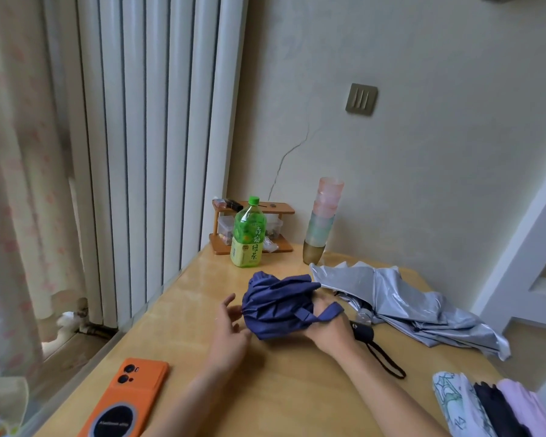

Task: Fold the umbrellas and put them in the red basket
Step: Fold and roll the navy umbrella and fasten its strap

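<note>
A navy blue umbrella (276,305) lies collapsed and bunched over the middle of the wooden table (297,389). My right hand (328,326) grips it near the black handle (364,334), and its closing strap drapes over my fingers. My left hand (230,329) hovers at the canopy's left side with fingers spread and relaxed, just touching the fabric. A silver umbrella (404,304) sprawls loosely folded on the table to the right. No red basket shows in the head view.
An orange phone (125,402) lies near the front left edge. At the back stand a green tea bottle (248,234), a small wooden shelf (279,209) and stacked plastic cups (323,219). Folded cloth items (486,408) sit at the front right. A radiator fills the left wall.
</note>
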